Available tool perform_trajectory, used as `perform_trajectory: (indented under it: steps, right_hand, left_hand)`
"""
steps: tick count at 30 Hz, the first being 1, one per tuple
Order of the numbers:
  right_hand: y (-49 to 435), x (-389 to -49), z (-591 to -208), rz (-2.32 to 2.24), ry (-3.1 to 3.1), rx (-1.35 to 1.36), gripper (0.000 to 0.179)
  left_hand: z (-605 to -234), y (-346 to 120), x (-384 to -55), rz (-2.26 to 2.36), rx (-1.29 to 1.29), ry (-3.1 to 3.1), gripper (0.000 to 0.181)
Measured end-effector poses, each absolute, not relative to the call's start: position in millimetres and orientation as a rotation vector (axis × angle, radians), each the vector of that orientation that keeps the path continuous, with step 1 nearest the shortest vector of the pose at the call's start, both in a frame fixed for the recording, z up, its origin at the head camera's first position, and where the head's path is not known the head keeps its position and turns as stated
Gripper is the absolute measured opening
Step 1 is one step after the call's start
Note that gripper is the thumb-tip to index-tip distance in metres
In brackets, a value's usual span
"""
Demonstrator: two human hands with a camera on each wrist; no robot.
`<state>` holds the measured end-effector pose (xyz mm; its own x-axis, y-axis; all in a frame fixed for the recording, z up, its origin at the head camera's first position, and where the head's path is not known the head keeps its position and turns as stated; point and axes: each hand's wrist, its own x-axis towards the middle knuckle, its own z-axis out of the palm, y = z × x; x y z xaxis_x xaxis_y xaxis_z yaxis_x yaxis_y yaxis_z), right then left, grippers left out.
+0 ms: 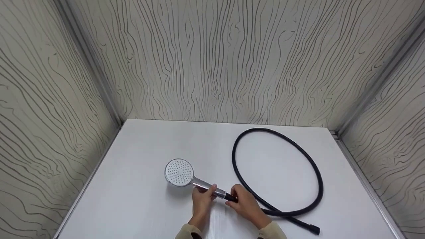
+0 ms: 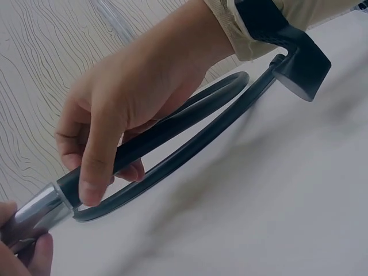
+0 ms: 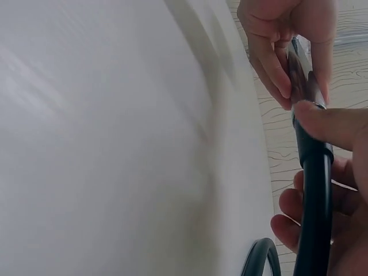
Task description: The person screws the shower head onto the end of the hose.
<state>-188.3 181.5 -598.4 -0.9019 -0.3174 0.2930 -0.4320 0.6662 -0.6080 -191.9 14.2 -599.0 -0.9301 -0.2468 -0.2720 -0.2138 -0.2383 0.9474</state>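
Note:
A hand shower (image 1: 179, 172) with a round, dotted white face and chrome handle points to the upper left in the head view. My left hand (image 1: 202, 200) grips its handle (image 2: 40, 210), thumb on top. At the lower end of the handle, my right hand (image 1: 246, 203) pinches the black end fitting of a shower hose (image 1: 320, 186). That fitting (image 3: 312, 144) meets the chrome handle end in the right wrist view, with the right thumb lying across the joint. Behind the right hand the hose runs off into a large loop.
The hose's free end with a black connector (image 1: 313, 229) lies at the front right, where the hose crosses itself. The white table (image 1: 149, 142) is bounded by wood-grain patterned panels (image 1: 212, 66) at the back and both sides.

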Motion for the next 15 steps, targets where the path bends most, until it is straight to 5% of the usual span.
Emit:
perform_trajectory:
  steps: [15]
  right_hand:
    - [188,-191,-596,1.193,-2.763,0.724,0.017]
  left_hand:
    - [-598,13,-191,-2.411,0.585,-1.915,0.055]
